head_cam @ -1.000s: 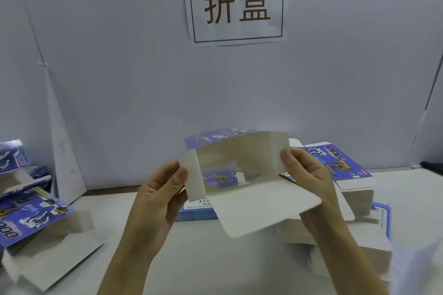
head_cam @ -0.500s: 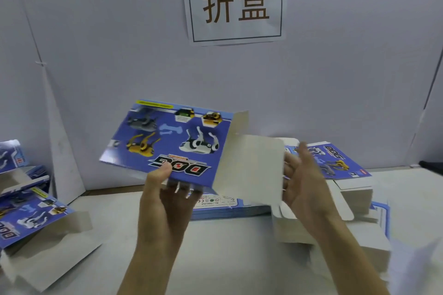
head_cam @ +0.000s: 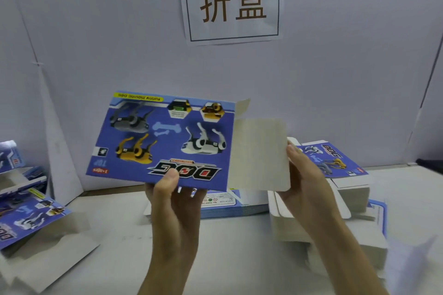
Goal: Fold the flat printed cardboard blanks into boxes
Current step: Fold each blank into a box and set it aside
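Box blank [head_cam: 163,136] pinched at its lower edge by my left hand [head_cam: 172,201]; my right hand [head_cam: 304,182] holds its end flap [head_cam: 260,153]. Risk: the single pinch slips and the flap creases crooked.

One left hand [head_cam: 175,201], one right hand [head_cam: 306,175], one raised blank [head_cam: 165,136], one wall sign [head_cam: 231,2], one centre stack [head_cam: 227,207], one right stack [head_cam: 352,189].
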A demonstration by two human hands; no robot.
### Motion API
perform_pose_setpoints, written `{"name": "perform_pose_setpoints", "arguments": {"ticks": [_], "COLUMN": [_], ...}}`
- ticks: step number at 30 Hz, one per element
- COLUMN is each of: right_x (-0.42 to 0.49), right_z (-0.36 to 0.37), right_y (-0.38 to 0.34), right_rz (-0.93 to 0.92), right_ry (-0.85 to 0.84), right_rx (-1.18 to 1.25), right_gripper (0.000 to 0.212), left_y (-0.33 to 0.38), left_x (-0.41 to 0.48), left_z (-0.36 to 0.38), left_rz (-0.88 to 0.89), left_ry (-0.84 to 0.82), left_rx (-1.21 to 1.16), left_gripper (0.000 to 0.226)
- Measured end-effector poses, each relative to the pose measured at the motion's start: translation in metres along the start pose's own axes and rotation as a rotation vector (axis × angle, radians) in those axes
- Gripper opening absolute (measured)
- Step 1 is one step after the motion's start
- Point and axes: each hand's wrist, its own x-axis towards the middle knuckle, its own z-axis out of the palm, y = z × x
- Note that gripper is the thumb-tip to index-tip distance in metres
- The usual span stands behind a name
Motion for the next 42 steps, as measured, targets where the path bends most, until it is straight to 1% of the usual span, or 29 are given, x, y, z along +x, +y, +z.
{"name": "perform_pose_setpoints", "arguments": {"ticks": [1,2,4,5,7,9,10,12,14,16,19,20,22,25,27,29,31,33,34,35,36,37,38,40,42], "right_x": [-0.002,-0.003,-0.004,-0.004,-0.003,0.000,0.001,0.004,0.004,0.000,-0.006,-0.008,-0.008,-0.004,0.000,0.003,0.003,0.003,0.003,0.003,0.003,0.003,0.003,0.004,0.004], "right_z": [0.002,0.004,0.006,0.008,0.009,0.008,0.008,0.006,0.006,0.006,0.008,0.009,0.012,0.014,0.012,0.007,0.003,0.000,0.000,0.001,0.002,0.003,0.004,0.006,0.009], "right_y": [0.001,0.004,0.011,0.012,0.012,0.012,0.012,0.012,0.011,0.009,0.006,0.006,0.005,0.005,0.006,0.006,0.001,-0.001,0.000,0.001,0.004,0.006,0.008,0.010,0.013], "right_rz": [0.084,0.166,0.311,0.344,0.332,0.246,0.208,0.173,0.189,0.267,0.350,0.349,0.333,0.303,0.287,0.285,0.269,0.224,0.207,0.200,0.202,0.209,0.216,0.219,0.202], "right_ry": [-0.052,-0.086,-0.158,-0.181,-0.159,-0.044,0.017,0.077,0.056,-0.045,-0.166,-0.179,-0.145,0.004,0.080,0.067,0.029,0.038,0.054,0.071,0.084,0.102,0.117,0.142,0.179], "right_rx": [0.147,0.252,0.420,0.462,0.481,0.473,0.460,0.461,0.503,0.581,0.669,0.657,0.576,0.452,0.431,0.418,0.357,0.272,0.242,0.222,0.215,0.222,0.242,0.298,0.339], "right_gripper": [0.026,0.032,0.047,0.049,0.043,0.033,0.030,0.027,0.029,0.034,0.054,0.052,0.038,0.030,0.032,0.037,0.041,0.035,0.029,0.024,0.023,0.027,0.035,0.053,0.057], "left_y": [-0.001,-0.003,-0.009,-0.011,-0.010,-0.006,-0.005,-0.003,-0.003,-0.005,-0.009,-0.011,-0.013,-0.016,-0.016,-0.014,-0.009,-0.004,-0.003,-0.002,-0.002,-0.002,-0.003,-0.006,-0.013], "left_x": [0.000,-0.002,-0.007,-0.008,-0.007,-0.004,-0.003,-0.003,-0.003,-0.003,-0.006,-0.007,-0.008,-0.010,-0.012,-0.010,-0.006,-0.002,-0.001,0.000,0.000,0.001,0.001,0.000,-0.004], "left_z": [-0.001,0.000,0.002,0.002,0.000,-0.002,-0.003,-0.002,0.000,-0.001,-0.001,-0.003,-0.005,-0.005,-0.003,-0.001,-0.002,-0.003,-0.004,-0.004,-0.003,-0.003,-0.003,-0.002,0.000], "left_rz": [-0.020,-0.035,-0.049,-0.047,-0.033,-0.015,-0.009,-0.010,-0.016,-0.032,-0.050,-0.050,-0.040,-0.044,-0.048,-0.052,-0.055,-0.059,-0.062,-0.069,-0.082,-0.105,-0.132,-0.192,-0.235], "left_ry": [-0.006,-0.002,0.019,0.029,0.034,0.013,-0.004,-0.031,-0.026,-0.021,0.012,0.022,0.030,0.015,-0.015,-0.035,-0.061,-0.102,-0.117,-0.125,-0.131,-0.141,-0.156,-0.184,-0.205], "left_rx": [-0.016,-0.024,-0.017,-0.008,-0.016,-0.026,-0.026,-0.025,-0.022,-0.035,-0.014,0.002,0.022,0.031,0.040,0.035,0.018,0.011,0.017,0.026,0.042,0.063,0.091,0.155,0.204], "left_gripper": [0.061,0.061,0.072,0.078,0.081,0.079,0.075,0.070,0.074,0.075,0.080,0.081,0.074,0.068,0.074,0.084,0.082,0.077,0.079,0.085,0.098,0.114,0.123,0.125,0.118]}}
